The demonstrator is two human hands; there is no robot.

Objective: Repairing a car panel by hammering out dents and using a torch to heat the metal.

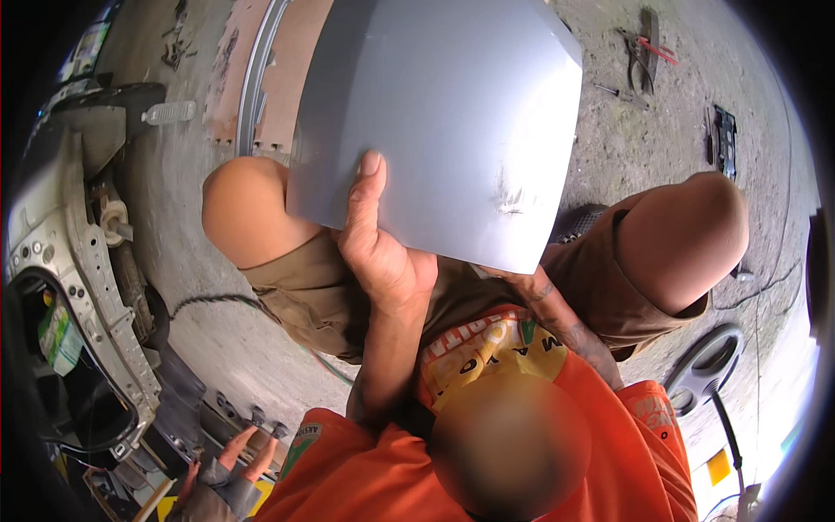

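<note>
A large silver car body panel rests over my knees, with a scuffed dent near its lower right corner. My left hand grips its lower edge, thumb lying on the painted face. My right hand reaches under the lower right corner; only the wrist and a few fingers show, pressed against the underside. I am squatting in an orange shirt and brown shorts.
A stripped white car body shell stands at the left. A plastic bottle and a brown primed panel lie beyond. Hand tools, a black part and a round black grille lie on the right. Another person's gloved hand is lower left.
</note>
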